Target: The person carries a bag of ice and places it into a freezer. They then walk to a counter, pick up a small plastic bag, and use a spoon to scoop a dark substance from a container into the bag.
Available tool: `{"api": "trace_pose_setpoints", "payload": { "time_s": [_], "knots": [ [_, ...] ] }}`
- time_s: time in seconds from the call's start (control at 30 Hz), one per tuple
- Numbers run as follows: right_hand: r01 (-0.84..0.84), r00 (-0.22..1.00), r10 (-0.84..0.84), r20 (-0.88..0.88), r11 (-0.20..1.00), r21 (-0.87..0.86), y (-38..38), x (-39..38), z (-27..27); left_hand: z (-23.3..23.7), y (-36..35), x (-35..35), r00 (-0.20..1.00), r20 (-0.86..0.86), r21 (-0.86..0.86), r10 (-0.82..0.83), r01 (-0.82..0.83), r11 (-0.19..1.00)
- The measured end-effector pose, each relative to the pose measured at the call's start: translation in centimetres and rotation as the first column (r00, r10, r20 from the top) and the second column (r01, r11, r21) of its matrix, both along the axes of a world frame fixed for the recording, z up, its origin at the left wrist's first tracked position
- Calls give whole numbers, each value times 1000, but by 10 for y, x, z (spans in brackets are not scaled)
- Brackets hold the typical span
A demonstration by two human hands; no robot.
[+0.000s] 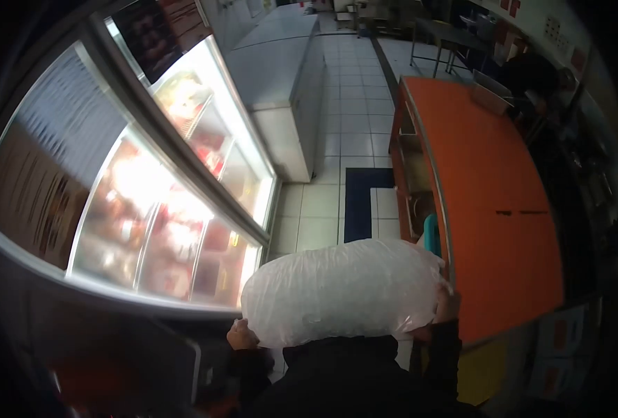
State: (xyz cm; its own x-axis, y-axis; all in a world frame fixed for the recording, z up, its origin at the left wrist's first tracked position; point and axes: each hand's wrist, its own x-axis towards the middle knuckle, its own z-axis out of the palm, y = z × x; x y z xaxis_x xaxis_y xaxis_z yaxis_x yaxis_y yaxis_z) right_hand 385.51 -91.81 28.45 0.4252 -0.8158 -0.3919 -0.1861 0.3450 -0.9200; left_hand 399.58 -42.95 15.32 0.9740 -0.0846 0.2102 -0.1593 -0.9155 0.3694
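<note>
A large, bulging translucent plastic bag (pixel 343 289) with whitish contents lies crosswise in front of my chest. What fills it cannot be made out through the plastic. At its lower left corner, my left hand (pixel 241 336) is closed on the plastic. My right hand (pixel 447 306) grips the opposite end, close to the orange counter's edge, its fingers partly hidden by the bag. Both forearms are in dark sleeves.
Lit glass-door display fridges (pixel 176 230) with packaged goods line the left side. Beyond them stands a long grey chest unit (pixel 274 63). An orange counter (pixel 497 188) with shelves below runs along the right, a metal pan (pixel 491 94) at its far end. White tiled floor (pixel 357 90) lies between.
</note>
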Motion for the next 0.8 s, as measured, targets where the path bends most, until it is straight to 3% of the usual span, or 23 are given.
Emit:
{"api": "trace_pose_setpoints", "payload": {
  "time_s": [0.07,0.1,0.13,0.2,0.27,0.37,0.47,0.57,0.63,0.67,0.77,0.8],
  "knots": [
    [37,997,-45,-67,992,-122,-41,67,-21,-54,-30,88,973,-105,-354,204,-229,907],
    [42,986,-76,-151,976,-213,-58,95,-28,-31,-50,125,987,-121,-205,101,-125,971],
    [37,982,-71,-174,980,-194,-66,118,-22,-39,-64,165,989,-70,-476,133,-150,866],
    [82,979,-85,-187,996,-26,-101,191,1,94,-170,226,856,-479,-743,196,-514,428],
    [-11,996,16,-90,998,58,-150,255,-5,117,-223,300,861,-452,-736,233,-508,447],
    [-120,992,116,-59,989,-86,-227,368,12,151,-294,391,848,-450,-715,278,-529,457],
    [-264,964,264,-7,964,17,-320,492,-2,152,-346,485,828,-456,-718,325,-559,416],
    [-325,945,325,-26,946,8,-393,634,17,192,-417,554,756,-522,-724,395,-638,262],
    [-430,900,432,51,901,-52,-429,719,65,206,-446,584,716,-567,-754,407,-650,92],
    [-461,885,464,42,885,-56,-447,764,88,215,-462,601,697,-575,-751,428,-658,63],
    [-540,839,530,127,840,61,-485,889,133,257,-499,649,656,-573,-776,492,-628,-66],
    [-654,738,668,92,742,-148,-505,929,137,268,-509,666,621,-597,-780,508,-599,-185]
  ]
}}
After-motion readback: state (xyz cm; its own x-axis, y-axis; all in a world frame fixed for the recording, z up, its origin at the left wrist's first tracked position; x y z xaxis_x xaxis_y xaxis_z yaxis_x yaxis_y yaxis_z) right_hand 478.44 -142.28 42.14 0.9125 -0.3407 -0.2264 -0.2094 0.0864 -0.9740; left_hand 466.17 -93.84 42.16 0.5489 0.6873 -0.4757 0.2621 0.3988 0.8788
